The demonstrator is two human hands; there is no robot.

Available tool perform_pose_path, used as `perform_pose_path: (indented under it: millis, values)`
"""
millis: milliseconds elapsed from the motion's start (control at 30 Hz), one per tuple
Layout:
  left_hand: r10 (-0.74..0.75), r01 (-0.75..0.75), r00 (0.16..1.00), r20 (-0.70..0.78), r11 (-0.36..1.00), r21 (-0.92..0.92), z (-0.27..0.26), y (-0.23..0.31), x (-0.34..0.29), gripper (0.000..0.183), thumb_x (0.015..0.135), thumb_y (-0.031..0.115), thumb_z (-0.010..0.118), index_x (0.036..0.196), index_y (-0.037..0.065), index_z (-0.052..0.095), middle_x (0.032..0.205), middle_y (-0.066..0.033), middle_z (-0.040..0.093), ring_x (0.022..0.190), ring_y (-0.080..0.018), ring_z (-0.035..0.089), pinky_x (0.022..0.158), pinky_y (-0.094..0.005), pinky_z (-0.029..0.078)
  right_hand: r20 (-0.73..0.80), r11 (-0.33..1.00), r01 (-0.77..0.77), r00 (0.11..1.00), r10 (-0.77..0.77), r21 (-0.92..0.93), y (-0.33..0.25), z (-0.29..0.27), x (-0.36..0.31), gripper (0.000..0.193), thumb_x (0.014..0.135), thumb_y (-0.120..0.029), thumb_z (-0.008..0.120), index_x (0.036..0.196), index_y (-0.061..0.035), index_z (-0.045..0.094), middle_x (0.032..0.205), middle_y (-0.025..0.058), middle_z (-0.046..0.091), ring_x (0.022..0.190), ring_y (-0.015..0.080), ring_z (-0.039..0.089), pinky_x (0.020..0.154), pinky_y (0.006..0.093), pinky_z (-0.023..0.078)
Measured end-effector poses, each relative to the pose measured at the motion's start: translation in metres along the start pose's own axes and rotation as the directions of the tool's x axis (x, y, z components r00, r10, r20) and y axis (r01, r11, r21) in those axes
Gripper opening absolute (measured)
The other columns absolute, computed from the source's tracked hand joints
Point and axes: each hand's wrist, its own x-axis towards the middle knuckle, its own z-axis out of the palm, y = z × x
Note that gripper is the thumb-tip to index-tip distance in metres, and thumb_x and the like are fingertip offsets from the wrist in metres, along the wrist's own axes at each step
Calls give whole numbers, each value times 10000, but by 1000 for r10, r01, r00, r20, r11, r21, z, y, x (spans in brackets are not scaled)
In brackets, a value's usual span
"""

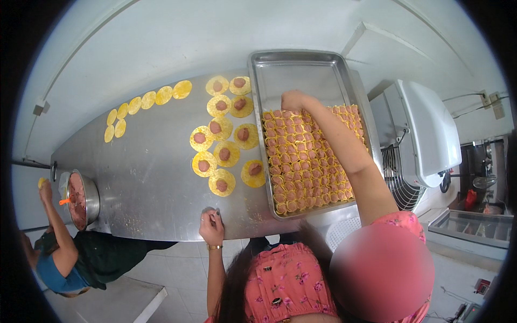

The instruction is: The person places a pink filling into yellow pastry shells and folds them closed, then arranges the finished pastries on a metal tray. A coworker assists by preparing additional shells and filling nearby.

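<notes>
My right hand [295, 101] reaches over a metal tray [299, 70], at the far end of its packed rows of meat dumplings in yellow wrappers [307, 156]. Its fingers point down, bent together; their tips and anything in them are hidden. My left hand [211, 226], wearing a bracelet, is at the table's near edge with curled fingers; I cannot make out anything inside. Between that hand and the tray's left side lie several round yellow wrappers [221, 183], each topped with a lump of pink meat filling [224, 154].
Bare yellow wrappers [162, 95] lie at the back left of the steel table [156, 161]. A co-worker [64, 253] stands at left, one hand raised, beside a steel bowl [92, 199] of meat mix with an orange-handled tool [65, 201]. A white mixer [425, 134] stands right of the tray.
</notes>
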Motion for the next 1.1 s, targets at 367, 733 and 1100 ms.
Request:
perform_pose_path:
  millis: [367, 733, 1100]
  values:
    - [-29, 29, 999, 14, 999, -12, 0, -1, 0, 56, 827, 107, 635, 834, 74, 590, 688, -49, 536, 503, -170, 484, 460, -300, 411, 18, 993, -79, 997, 81, -85, 10, -6, -10, 377, 756, -154, 493, 1076, -21, 641, 1177, 189, 602, 1150, 336, 538, 1090, 560, 184]
    - [-16, 16, 1000, 1, 999, -29, 3, -3, 1, 91, 845, 112, 630, 835, 37, 581, 709, -67, 533, 528, -169, 467, 478, -285, 395, -77, 992, -100, 993, 94, -72, 28, -3, -12, 339, 753, -206, 521, 995, -23, 671, 1081, 206, 636, 1091, 354, 566, 1082, 578, 175]
    - [4, -4, 1000, 4, 1000, 0, 1, 2, 0, 99, 852, 105, 621, 811, 29, 573, 681, -72, 517, 520, -178, 452, 473, -297, 376, 29, 993, -99, 994, 101, -65, 35, -5, -17, 419, 753, -167, 475, 1113, -14, 623, 1186, 205, 593, 1159, 355, 525, 1089, 547, 199]
